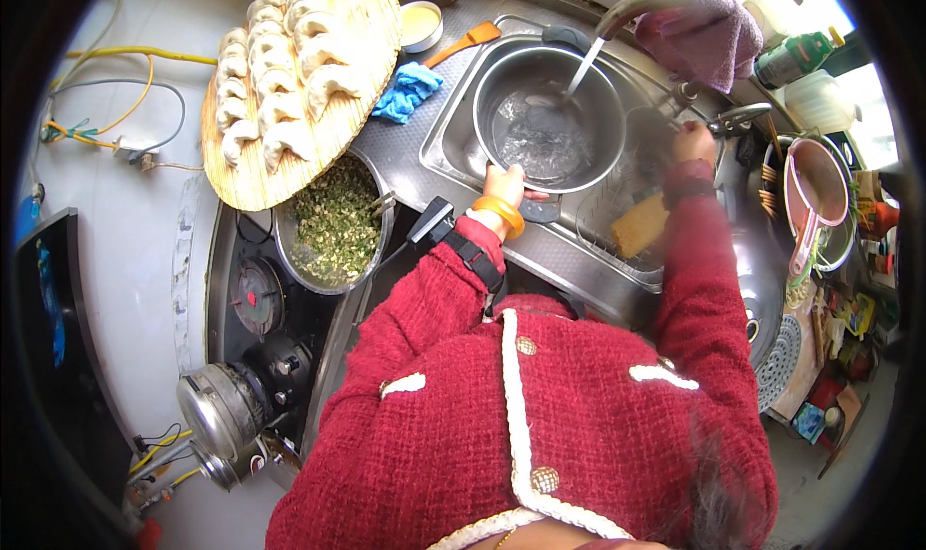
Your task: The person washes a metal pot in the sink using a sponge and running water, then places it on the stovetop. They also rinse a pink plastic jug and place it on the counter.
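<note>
My left hand (pixel 504 188) grips the near rim of a steel pot (pixel 488 94) in the left sink basin. Water runs from the faucet (pixel 640 6) into this pot, and its surface ripples. Over the right side of the sink is my right hand (pixel 694 143), fingers curled, close to the base of the faucet; whether it holds anything cannot be made out. A yellow sponge-like block (pixel 640 226) lies in a wire basket in the right basin, below my right hand. A purple cloth (pixel 698 35) hangs over the faucet.
Rows of dumplings (pixel 271 79) lie on a round woven tray (pixel 224 181), partly over a pot of chopped green filling (pixel 333 224). Beside it are a blue cloth (pixel 407 92), an orange spatula (pixel 474 36) and a small bowl (pixel 421 25). A gas burner (pixel 259 297) is at left, a pink strainer (pixel 816 188) at right.
</note>
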The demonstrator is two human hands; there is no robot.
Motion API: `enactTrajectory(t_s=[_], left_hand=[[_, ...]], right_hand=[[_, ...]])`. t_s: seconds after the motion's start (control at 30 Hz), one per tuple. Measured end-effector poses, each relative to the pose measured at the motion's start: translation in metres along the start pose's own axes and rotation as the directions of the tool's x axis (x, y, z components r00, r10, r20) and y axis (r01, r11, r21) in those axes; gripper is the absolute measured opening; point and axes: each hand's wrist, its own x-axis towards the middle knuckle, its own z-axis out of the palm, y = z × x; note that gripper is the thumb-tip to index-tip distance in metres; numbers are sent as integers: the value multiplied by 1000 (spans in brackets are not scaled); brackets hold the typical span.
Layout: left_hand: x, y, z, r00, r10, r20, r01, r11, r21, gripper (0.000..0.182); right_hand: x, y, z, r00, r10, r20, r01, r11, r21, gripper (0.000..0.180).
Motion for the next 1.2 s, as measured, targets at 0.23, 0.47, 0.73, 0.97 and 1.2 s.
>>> enactTrajectory(t_s=[0.23,0.47,0.73,0.97,1.2], left_hand=[[-57,-10,-35,1000,-6,30,5,1000,29,29],[-113,-21,-68,1000,-12,-4,12,999,-30,32],[-127,-49,-90,998,-58,7,59,995,-79,34],[-120,-63,-103,992,-128,14,129,979,-159,27],[-117,-65,-103,989,-144,-36,139,982,-130,24]], right_hand=[[-60,-56,-22,869,-290,-400,383,907,174,24],[-207,-115,-16,314,-741,594,839,509,192,37],[-243,-84,57,252,-766,591,918,383,105,28],[-251,-87,63,317,-445,838,883,460,-90,58],[-269,-91,60,356,-505,787,898,417,-139,57]])
